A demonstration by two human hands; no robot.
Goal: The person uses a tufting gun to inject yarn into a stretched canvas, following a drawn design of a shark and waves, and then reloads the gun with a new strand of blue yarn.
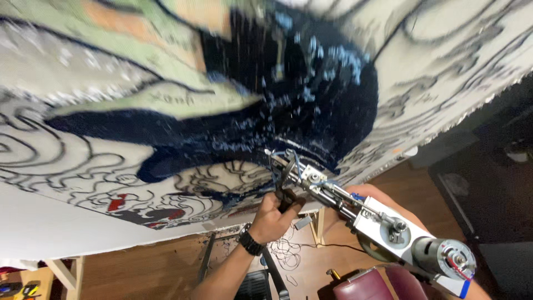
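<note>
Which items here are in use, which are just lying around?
In use:
- tufting gun, gripped by left hand
- stretched cloth with dark blue tufted patch
- right hand: hidden behind gun

Lying about:
- maroon seat
- loose cables on floor

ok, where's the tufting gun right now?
Head view, lower right of centre: the metal tufting gun is held in both hands, left hand on its front grip, its tip against the dark blue tufted patch of the stretched white cloth.

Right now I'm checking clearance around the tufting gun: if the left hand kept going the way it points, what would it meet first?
The left hand grips the front handle of the tufting gun and points up toward the stretched cloth. Straight on, it would likely meet the dark blue tufted patch first, though depth is hard to judge.
</note>
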